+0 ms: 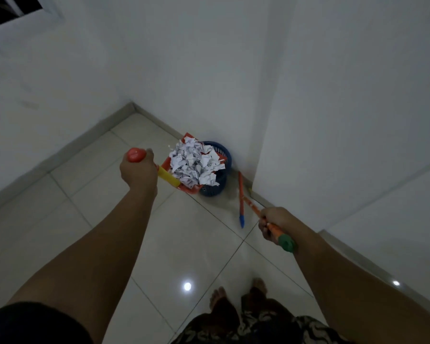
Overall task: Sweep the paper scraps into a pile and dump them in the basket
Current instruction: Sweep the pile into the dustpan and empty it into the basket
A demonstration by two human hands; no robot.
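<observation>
My left hand (137,170) grips the handle of a red dustpan (189,188), which has an orange knob at the top end and a yellow sleeve lower down. The pan is heaped with white paper scraps (196,165) and hangs over a dark blue basket (221,180) standing against the wall. My right hand (274,223) grips an orange broom handle (252,207) with a green end cap. The broom's head is hidden behind the jutting wall corner.
The basket sits by a white wall where a corner juts out on the right. An orange stick with a blue tip (240,197) lies on the glossy tile floor beside it. My bare feet (236,294) are at the bottom.
</observation>
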